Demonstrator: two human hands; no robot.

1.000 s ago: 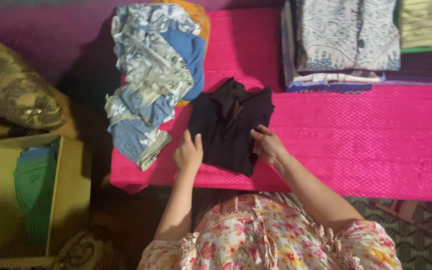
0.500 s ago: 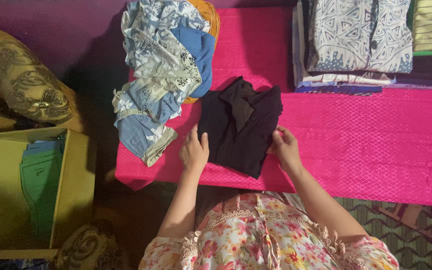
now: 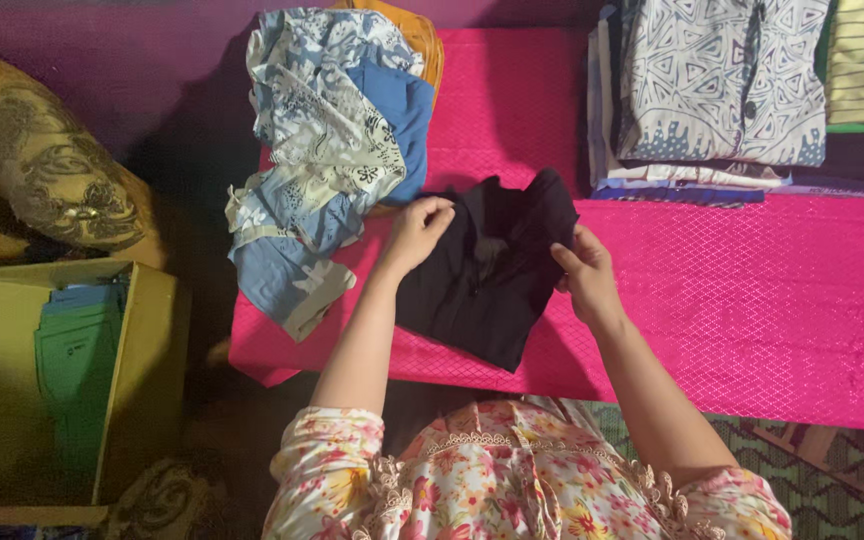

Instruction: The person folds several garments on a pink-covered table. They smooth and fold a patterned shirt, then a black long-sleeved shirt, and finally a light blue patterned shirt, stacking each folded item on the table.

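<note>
We have the black garment (image 3: 487, 280) lying on the pink tabletop (image 3: 752, 300), and we take it as our landmark. Half a second ago our hands rested low at its two side edges; now both have moved up to its far end. Our left hand (image 3: 414, 232) closes its grip on the garment's upper left corner, fingers curled around the cloth. Our right hand (image 3: 584, 275) pinches the upper right edge, which is lifted and bunched, so the top of the garment no longer lies flat. We judge that a fold of the upper part is under way, with the lower part still spread on the tabletop.

Left of the garment, touching its corner, lies a loose heap of blue and patterned clothes (image 3: 327, 140). Beyond it to the right sits a stack of folded clothes (image 3: 717, 90). Well to the left stands a yellow box (image 3: 142, 370) holding green items.
</note>
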